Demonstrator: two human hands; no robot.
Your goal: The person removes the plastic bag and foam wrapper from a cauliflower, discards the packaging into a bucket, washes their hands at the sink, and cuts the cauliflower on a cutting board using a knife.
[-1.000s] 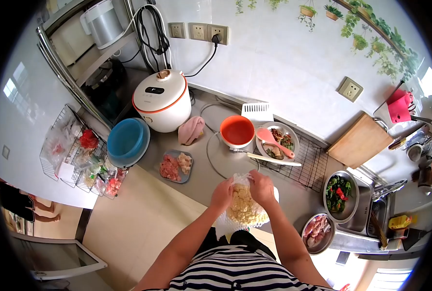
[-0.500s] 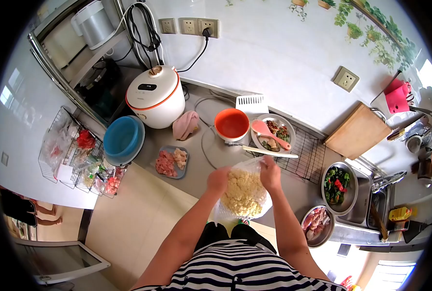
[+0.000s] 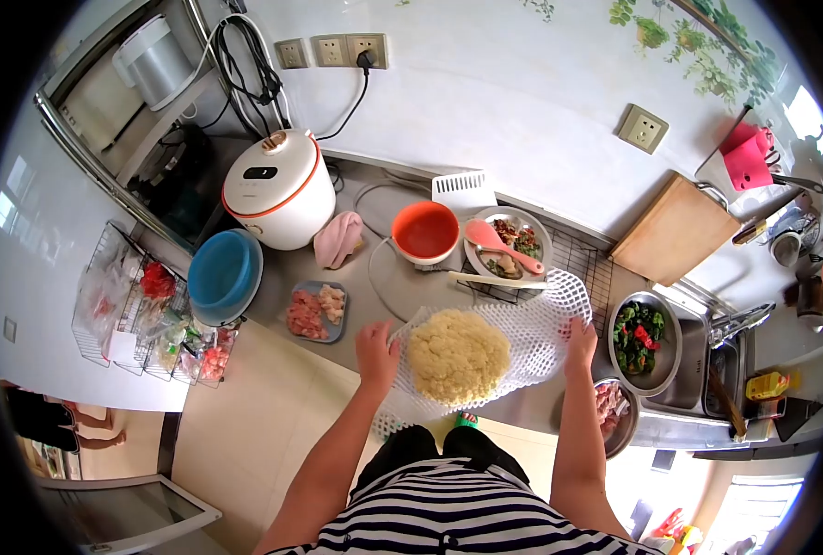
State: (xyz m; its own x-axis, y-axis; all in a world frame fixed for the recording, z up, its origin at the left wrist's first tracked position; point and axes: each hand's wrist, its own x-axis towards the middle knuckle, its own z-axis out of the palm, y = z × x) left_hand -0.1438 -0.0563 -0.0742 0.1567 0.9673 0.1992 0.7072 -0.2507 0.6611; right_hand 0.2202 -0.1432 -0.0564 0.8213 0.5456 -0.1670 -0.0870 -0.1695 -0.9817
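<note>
A round, crumbly, pale-yellow mass of cooked grain lies on a white mesh mat spread in front of me at the counter's edge. Its exact kind of grain I cannot make out. My right hand is closed on the mat's right edge. At the left edge, my left hand has its fingers curled against the mat, beside the grain. The mat's lower left corner hangs over the counter edge.
Behind the mat stand an orange bowl and a plate with a pink rice paddle. To the left are a tray of raw meat, blue basin and rice cooker. Bowls of greens and meat sit right, by the sink.
My hands have moved apart, the right one to the right. The mat, gathered around the grain before, is now opened out flat, and the grain shows as a whole round mound.
</note>
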